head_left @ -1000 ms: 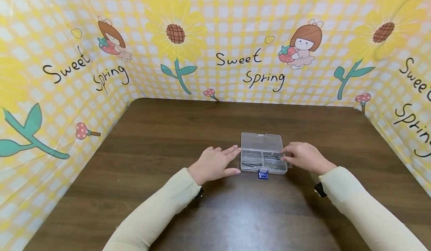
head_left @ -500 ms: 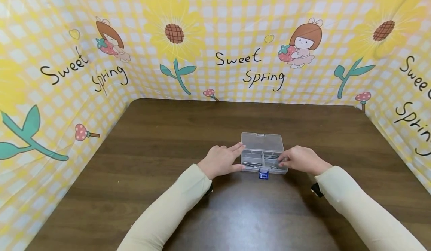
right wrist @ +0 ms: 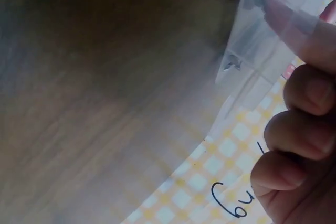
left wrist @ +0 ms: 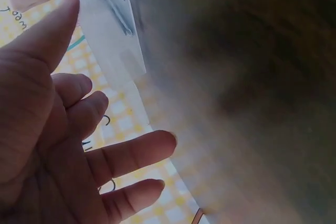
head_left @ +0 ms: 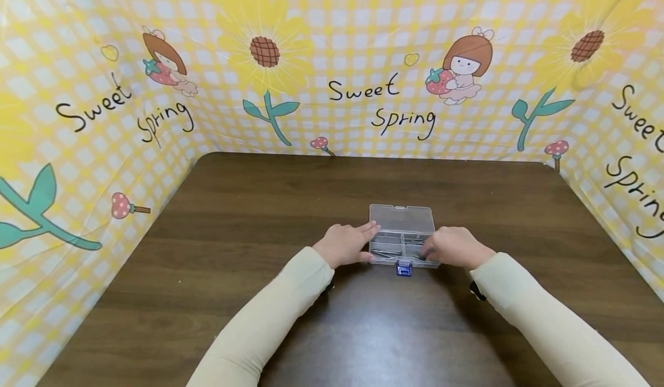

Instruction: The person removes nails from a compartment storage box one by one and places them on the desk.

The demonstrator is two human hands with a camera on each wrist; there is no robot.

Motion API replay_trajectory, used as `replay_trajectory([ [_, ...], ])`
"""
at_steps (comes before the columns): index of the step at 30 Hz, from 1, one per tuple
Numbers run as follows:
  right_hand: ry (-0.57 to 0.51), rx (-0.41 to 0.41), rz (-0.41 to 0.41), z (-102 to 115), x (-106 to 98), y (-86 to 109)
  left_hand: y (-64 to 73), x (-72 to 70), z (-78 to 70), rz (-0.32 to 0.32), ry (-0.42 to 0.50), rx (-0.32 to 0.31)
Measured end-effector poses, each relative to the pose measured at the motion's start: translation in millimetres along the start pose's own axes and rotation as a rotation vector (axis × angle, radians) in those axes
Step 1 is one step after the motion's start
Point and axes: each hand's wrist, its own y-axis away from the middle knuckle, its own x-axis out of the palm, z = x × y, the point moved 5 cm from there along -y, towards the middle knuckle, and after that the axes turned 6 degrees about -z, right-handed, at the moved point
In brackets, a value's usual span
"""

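A clear plastic compartment box (head_left: 383, 262) lies on the table, its lid (head_left: 401, 220) tipped back and a blue latch (head_left: 404, 269) at the front. Thin metal pieces (head_left: 385, 254) fill its front left compartment, and more lie on the right side. My left hand (head_left: 344, 245) rests along the box's left end, fingers and thumb spread at its edge. From the right, my right hand (head_left: 455, 247) reaches into the front right compartment. In the right wrist view a digit (right wrist: 286, 19) dips inside the box, the other fingers curled; I cannot tell whether anything is pinched.
The dark wood table (head_left: 290, 202) surrounds the box. A yellow checked cloth (head_left: 311, 29) with flowers and lettering stands around its back and sides.
My right hand has moved left, from the box's right edge into the compartment. My left hand has slid right and closer against the left end. The box stays put.
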Motion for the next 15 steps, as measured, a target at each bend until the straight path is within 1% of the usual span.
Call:
replay_trajectory([
  [6,0.046,-0.038,-0.037,3.2,-0.1,-3.8,-5.0,0.8,2.2,0.034,0.019,-0.011],
  [12,0.069,-0.086,-0.094,5.5,2.5,-3.9,-9.4,4.7,3.3,0.085,0.039,-0.022],
  [15,0.069,-0.088,-0.114,6.1,3.5,-3.5,-10.4,6.2,3.0,0.089,0.051,-0.025],
])
